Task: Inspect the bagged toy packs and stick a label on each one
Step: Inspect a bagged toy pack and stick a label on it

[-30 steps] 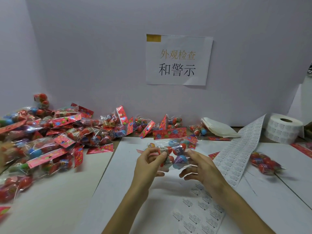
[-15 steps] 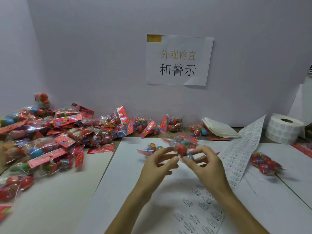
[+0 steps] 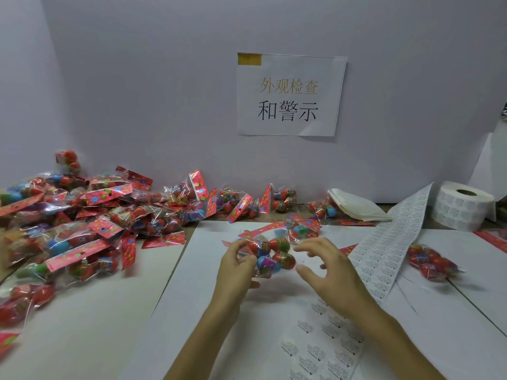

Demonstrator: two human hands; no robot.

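My left hand [image 3: 236,270] grips a clear toy pack [image 3: 271,255] of red and blue egg-shaped toys with a red header card, lifted just above the white sheet [image 3: 192,297]. My right hand [image 3: 329,272] hovers just right of the pack with fingers loosely curled and a little blurred; nothing shows between them. A long strip of printed labels [image 3: 384,250] runs from the right of my hand up to a label roll [image 3: 463,207]. More labels on backing [image 3: 323,341] lie under my right forearm.
A big pile of toy packs [image 3: 82,223] fills the left side and the back edge. One pack [image 3: 430,261] lies alone at the right, another [image 3: 301,229] behind the held one. Folded white backing paper [image 3: 356,207] and a wall sign [image 3: 290,94] stand at the back.
The pack has turned in my hands, its toys now facing me. My right hand has let go of it and drawn back to the right; my left hand keeps hold.
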